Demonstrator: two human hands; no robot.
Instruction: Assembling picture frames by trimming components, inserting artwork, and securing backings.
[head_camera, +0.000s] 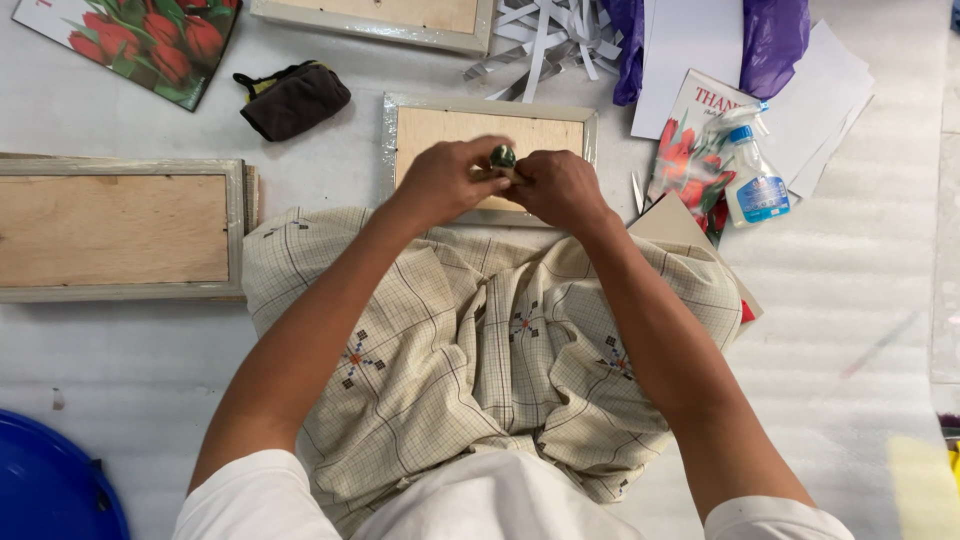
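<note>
Overhead, both hands meet above a small wooden picture frame (490, 125) lying face down on the white floor. Left hand (445, 180) and right hand (555, 188) together pinch a small green object (502, 157) between their fingertips. A glue bottle (755, 180) lies nearby.

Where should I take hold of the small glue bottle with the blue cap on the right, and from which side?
Probably grip the glue bottle around its wider body, below the blue cap, coming from above. It seems to lie tilted on the flower-printed card, cap pointing up-left, so both long sides are open to fingers. The narrow cap offers less hold. Both the left hand and right hand are busy with a small green thing.
</note>
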